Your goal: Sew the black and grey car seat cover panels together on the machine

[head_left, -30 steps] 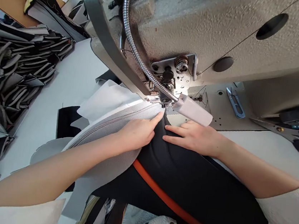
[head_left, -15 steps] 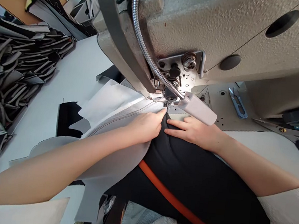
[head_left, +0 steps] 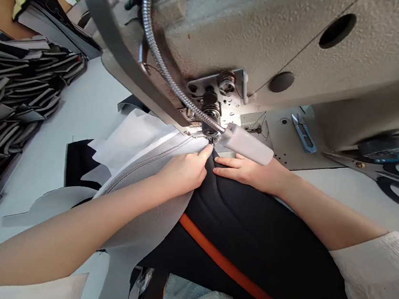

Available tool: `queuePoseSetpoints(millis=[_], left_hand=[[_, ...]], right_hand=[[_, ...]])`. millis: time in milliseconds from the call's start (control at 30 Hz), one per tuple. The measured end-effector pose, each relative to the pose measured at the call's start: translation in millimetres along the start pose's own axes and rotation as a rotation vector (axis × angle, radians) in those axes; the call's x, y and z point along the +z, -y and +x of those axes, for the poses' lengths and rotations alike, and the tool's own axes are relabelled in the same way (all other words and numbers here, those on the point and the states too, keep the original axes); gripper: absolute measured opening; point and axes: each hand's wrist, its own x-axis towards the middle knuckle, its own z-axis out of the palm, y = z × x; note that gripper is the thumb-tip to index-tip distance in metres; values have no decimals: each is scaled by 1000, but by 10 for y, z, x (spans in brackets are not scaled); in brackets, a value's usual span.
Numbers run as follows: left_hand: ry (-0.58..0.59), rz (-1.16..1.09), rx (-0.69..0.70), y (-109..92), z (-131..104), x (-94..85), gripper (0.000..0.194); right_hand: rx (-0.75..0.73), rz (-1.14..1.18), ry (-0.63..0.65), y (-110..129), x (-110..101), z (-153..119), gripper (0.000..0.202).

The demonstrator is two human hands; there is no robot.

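Note:
Black fabric [head_left: 247, 232] with an orange strip [head_left: 222, 262] lies beneath the needle area of a sewing machine [head_left: 211, 107], beside grey mesh fabric [head_left: 148, 215]. My left hand [head_left: 186, 169] presses on the seam between them, its index finger extended close to the presser foot and the other fingers curled on the cloth. On the right side of the seam, my right hand [head_left: 250, 172] rests flat on the black fabric with fingers stretched out. The lamp head [head_left: 248, 144] partly covers it.
Blue thread snips [head_left: 304, 134] lie on the machine bed, with black-handled scissors [head_left: 398, 177] farther right. Stacked grey and black pieces [head_left: 14, 95] fill the left side. A flexible metal lamp neck [head_left: 160, 54] crosses in front of the machine head.
The view has shifted, so the machine and both hands appear farther left. Both hands keep nearly the same pose beside the presser foot.

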Motion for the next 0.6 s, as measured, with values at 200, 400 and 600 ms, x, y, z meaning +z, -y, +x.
queuePoseSetpoints(millis=[200, 400, 600], left_hand=[[13, 77, -16, -1, -17, -2, 54], [161, 52, 29, 73, -95, -91, 57], [182, -110, 60, 74, -32, -130, 59]], right_hand=[[24, 90, 2, -20, -12, 18, 39], [46, 164, 5, -36, 7, 2, 40], [93, 279, 10, -20, -13, -3, 41]])
